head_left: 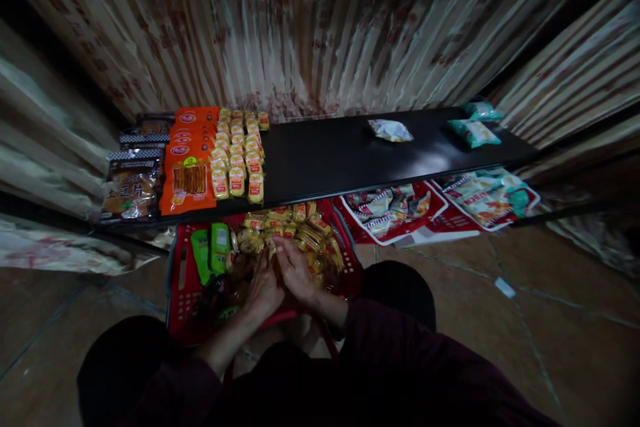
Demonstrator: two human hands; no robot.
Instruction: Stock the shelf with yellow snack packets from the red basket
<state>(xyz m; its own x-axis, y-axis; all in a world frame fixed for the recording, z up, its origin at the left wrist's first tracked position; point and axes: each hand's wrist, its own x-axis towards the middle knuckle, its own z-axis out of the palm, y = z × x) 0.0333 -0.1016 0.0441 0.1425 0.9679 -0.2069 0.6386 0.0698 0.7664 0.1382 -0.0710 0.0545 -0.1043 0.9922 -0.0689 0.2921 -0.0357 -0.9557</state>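
My left hand (263, 285) and my right hand (294, 267) meet over a red plastic basket (179, 267) in front of my knees. Their fingertips close together around a small yellow-wrapped snack pack (272, 250), mostly covered by the fingers. Many more yellow-wrapped snack packs (313, 237) fill the back and right of the basket. On its left side are bright green snack bags (219, 247) and some darker packs in shadow.
A black shelf (320, 160) spans behind the basket. On its left stand yellow snack packs (237, 180) in rows, orange bags (189, 180) and dark brown bags (131, 190). A white packet (391, 131) and teal bags (475, 133) lie farther right. Below are red baskets (440, 208) of bags.
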